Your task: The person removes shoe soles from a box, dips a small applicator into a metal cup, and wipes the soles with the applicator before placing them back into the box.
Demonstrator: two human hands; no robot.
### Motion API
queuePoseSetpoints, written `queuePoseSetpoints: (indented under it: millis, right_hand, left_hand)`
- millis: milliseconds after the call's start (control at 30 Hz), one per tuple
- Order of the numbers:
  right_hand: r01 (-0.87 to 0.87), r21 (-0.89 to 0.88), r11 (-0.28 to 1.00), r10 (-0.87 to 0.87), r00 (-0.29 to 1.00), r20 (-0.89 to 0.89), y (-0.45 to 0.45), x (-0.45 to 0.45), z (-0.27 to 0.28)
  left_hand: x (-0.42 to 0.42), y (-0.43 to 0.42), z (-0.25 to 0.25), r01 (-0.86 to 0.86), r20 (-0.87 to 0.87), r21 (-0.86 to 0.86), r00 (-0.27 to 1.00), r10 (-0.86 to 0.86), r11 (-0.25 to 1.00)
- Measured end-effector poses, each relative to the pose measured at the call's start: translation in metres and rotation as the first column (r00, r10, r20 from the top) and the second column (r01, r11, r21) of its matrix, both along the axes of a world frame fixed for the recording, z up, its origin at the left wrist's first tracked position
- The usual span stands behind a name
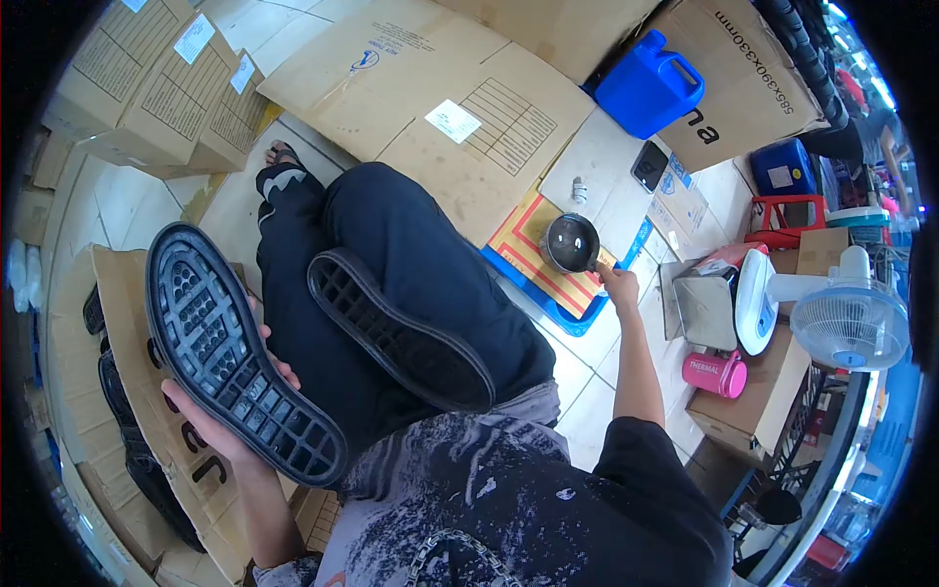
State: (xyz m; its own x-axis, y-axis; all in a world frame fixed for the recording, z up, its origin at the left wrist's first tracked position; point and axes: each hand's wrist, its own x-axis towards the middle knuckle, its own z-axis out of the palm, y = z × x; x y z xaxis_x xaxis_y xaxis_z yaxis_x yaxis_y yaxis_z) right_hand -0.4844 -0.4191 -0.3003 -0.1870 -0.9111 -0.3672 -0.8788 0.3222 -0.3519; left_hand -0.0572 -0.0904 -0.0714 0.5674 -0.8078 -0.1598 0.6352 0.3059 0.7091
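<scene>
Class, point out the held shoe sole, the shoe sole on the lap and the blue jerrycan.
Held shoe sole [241, 354], head view: middle of its gridded face.
Lap shoe sole [399, 333], head view: middle of its upturned face.
Blue jerrycan [642, 90], head view: its body.

At the left, a long black shoe sole [235, 357] is held aslant, its far end further left than its near end. The gridded face shows, with square pockets at the near end, small studs in the far half and a raised rim all round. Farther off to the right, a small, round, dark pan [569, 243] is open side up, handle pointing right and near, contents unclear.
</scene>
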Motion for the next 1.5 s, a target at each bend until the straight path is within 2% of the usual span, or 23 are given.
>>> queuePoseSetpoints:
  millis: [67,133,200,233,267,300,333,400,467,600,633,667,700,733,767,867,900,933,1000,1067,1300,1433,1500]
  right_hand:
    - [0.009,-0.006,1.000,-0.009,1.000,0.000,0.000,0.000,0.004]
    - [-0.062,-0.105,0.993,0.051,0.993,-0.107,0.000,0.009,0.021]
    - [-0.082,-0.037,0.996,0.074,0.980,-0.183,0.005,0.023,0.039]
    - [-0.380,-0.175,0.908,0.290,0.873,-0.391,0.008,0.024,0.039]
    - [-0.655,-0.234,0.718,0.421,0.677,-0.603,0.009,0.025,0.039]
    - [-0.731,-0.174,0.660,0.481,0.588,-0.650,0.009,0.025,0.037]
    - [-0.732,-0.175,0.658,0.481,0.587,-0.651,0.010,0.025,0.035]
    - [-0.875,-0.123,0.468,0.569,0.404,-0.716,0.017,0.023,0.035]
    - [-0.890,-0.106,0.444,0.590,0.379,-0.713,0.024,0.021,0.037]
    - [-0.838,-0.183,0.514,0.604,0.505,-0.617,0.036,0.021,0.051]
    - [-0.640,-0.252,0.726,0.507,0.746,-0.433,0.037,0.028,0.062]
    - [-0.392,-0.256,0.884,0.342,0.914,-0.217,0.038,0.041,0.075]
    - [-0.171,-0.156,0.973,0.189,0.976,0.110,0.031,0.049,0.086]
    - [-0.109,-0.051,0.993,0.120,0.899,0.420,0.025,0.053,0.085]
    - [-0.131,-0.056,0.990,0.133,0.708,0.693,0.031,0.075,0.103]
    - [-0.235,-0.016,0.972,0.135,0.501,0.855,0.061,0.165,0.165]
    - [-0.303,-0.090,0.949,0.220,0.427,0.877,0.078,0.197,0.188]
    - [-0.360,-0.160,0.919,0.271,0.284,0.920,0.096,0.227,0.207]
    - [-0.509,-0.149,0.848,0.248,0.132,0.960,0.126,0.276,0.244]
    - [-0.584,-0.123,0.803,0.150,-0.002,0.989,0.144,0.319,0.265]
    - [-0.600,0.001,0.800,-0.022,-0.028,0.999,0.158,0.382,0.275]
    - [-0.581,0.042,0.813,-0.058,-0.008,0.998,0.157,0.388,0.273]
    - [-0.563,0.005,0.826,-0.007,-0.002,1.000,0.157,0.390,0.273]
  left_hand:
    - [0.002,0.003,-0.002,-0.007,-0.012,0.025,1.000,0.008,1.000]
    - [0.004,0.005,-0.004,0.021,0.011,0.010,1.000,-0.022,1.000]
    - [0.003,0.005,-0.005,0.019,0.000,0.017,1.000,-0.019,1.000]
    - [0.003,0.005,-0.006,0.015,-0.008,0.022,1.000,-0.015,1.000]
    - [0.003,0.006,-0.006,0.015,-0.007,0.022,1.000,-0.015,1.000]
    - [0.004,0.006,-0.007,0.033,-0.002,0.026,0.999,-0.033,0.999]
    - [0.005,0.006,-0.007,0.051,0.002,0.028,0.999,-0.051,0.998]
    - [0.004,0.005,-0.008,0.063,0.009,0.014,0.998,-0.063,0.998]
    - [0.004,0.004,-0.011,0.075,0.015,0.003,0.997,-0.075,0.997]
    - [-0.001,0.000,-0.015,0.097,-0.024,-0.021,0.995,-0.098,0.995]
    - [-0.002,-0.001,-0.013,0.091,-0.002,0.023,0.996,-0.091,0.996]
    - [-0.002,-0.001,-0.009,0.076,0.027,0.069,0.997,-0.078,0.995]
    - [-0.005,-0.009,-0.001,0.085,-0.023,0.055,0.996,-0.084,0.995]
    - [-0.008,-0.018,0.004,0.043,-0.084,0.082,0.996,-0.036,0.996]
    - [-0.009,-0.024,0.005,0.013,-0.060,0.130,0.998,-0.005,0.991]
    - [0.001,-0.033,-0.008,0.115,-0.039,0.015,0.993,-0.114,0.993]
    - [-0.002,-0.036,-0.011,0.108,-0.077,-0.027,0.991,-0.110,0.994]
    - [-0.003,-0.040,-0.016,0.079,-0.040,-0.047,0.996,-0.081,0.996]
    - [-0.007,-0.040,-0.013,0.076,0.074,-0.021,0.994,-0.074,0.997]
    - [-0.013,-0.040,-0.010,0.034,0.096,-0.021,0.995,-0.032,0.999]
    - [-0.015,-0.038,-0.007,-0.047,0.203,-0.060,0.977,0.058,0.997]
    - [-0.015,-0.039,-0.012,-0.041,0.158,-0.059,0.986,0.050,0.997]
    - [-0.016,-0.040,-0.010,-0.059,0.176,-0.032,0.982,0.064,0.998]
